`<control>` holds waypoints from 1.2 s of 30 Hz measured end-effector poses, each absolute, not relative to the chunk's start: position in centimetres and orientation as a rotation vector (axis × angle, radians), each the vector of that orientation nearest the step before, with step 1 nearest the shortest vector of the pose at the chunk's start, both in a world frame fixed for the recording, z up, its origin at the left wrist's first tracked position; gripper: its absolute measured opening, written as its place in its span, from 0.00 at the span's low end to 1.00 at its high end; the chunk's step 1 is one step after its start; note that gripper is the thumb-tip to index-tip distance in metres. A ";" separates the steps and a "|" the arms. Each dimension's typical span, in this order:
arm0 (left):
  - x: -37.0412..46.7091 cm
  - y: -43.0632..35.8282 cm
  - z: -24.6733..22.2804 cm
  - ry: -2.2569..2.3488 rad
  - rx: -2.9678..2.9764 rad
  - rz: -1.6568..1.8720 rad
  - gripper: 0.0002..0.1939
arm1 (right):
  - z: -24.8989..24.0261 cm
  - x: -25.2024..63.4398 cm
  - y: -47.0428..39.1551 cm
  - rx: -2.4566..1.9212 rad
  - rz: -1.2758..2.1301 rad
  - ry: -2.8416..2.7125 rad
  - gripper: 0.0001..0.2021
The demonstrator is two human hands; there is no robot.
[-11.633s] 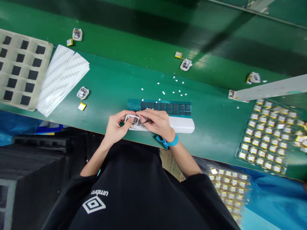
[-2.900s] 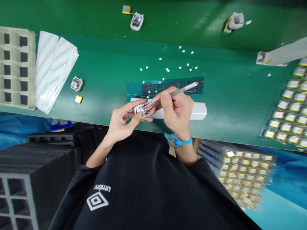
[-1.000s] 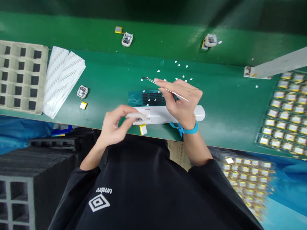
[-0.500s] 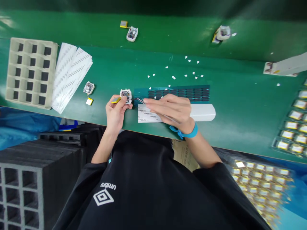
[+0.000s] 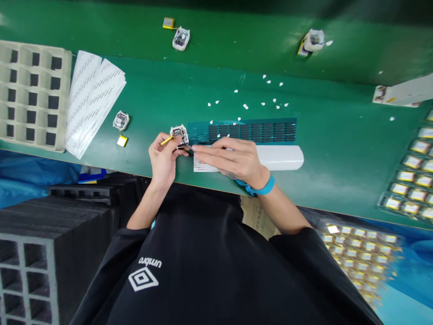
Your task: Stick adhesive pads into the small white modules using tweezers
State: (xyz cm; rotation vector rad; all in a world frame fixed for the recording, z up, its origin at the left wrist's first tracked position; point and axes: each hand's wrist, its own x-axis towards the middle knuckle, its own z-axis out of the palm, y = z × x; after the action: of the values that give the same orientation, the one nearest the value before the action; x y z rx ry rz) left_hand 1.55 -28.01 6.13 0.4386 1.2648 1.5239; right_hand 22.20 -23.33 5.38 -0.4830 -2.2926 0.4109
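Observation:
Between thumb and fingers, my left hand (image 5: 163, 158) grips a small white device housing (image 5: 179, 133) with its circuit board showing. A yellow-edged battery (image 5: 167, 140) sticks out beside the thumb. My right hand (image 5: 233, 158) is closed on thin metal tweezers (image 5: 190, 147), whose tip reaches the lower right edge of the housing; whether the tip pinches anything is too small to tell. Under the right hand lie a white printed strip (image 5: 204, 167) and a smooth white curled piece (image 5: 282, 158). Just beyond is a blue-green sheet with rows of black strips (image 5: 253, 132).
More open housings with batteries lie on the green bench, at left (image 5: 121, 120), far back (image 5: 181, 39) and back right (image 5: 314, 40). Small white stickers (image 5: 246, 106) are scattered beyond the sheet. A compartment tray (image 5: 62, 104) and white sheets (image 5: 96, 95) lie left; battery trays (image 5: 406, 176) stand right.
The tweezers' tip has moved left and down from beside the black-strip sheet to the housing. My right hand shifted left with it. The housing has tilted slightly; the whole view has shifted a little.

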 end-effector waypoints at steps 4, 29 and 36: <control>1.6 -28.0 5.8 1.293 0.528 1.496 0.20 | 5.3 22.3 -23.3 -0.533 0.490 -2.304 0.16; 2.9 -27.7 5.6 1.363 0.560 1.670 0.22 | 5.3 22.4 -23.7 -0.577 0.368 -2.324 0.19; 3.0 -27.7 5.8 1.328 0.529 1.631 0.25 | 5.8 22.2 -23.5 -0.494 0.408 -2.251 0.23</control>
State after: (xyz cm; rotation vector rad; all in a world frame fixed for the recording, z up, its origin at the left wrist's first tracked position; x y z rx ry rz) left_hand 3.03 -27.69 5.84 0.5288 1.3277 1.6308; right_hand 22.17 -23.46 5.77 -0.4939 -2.2507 0.4083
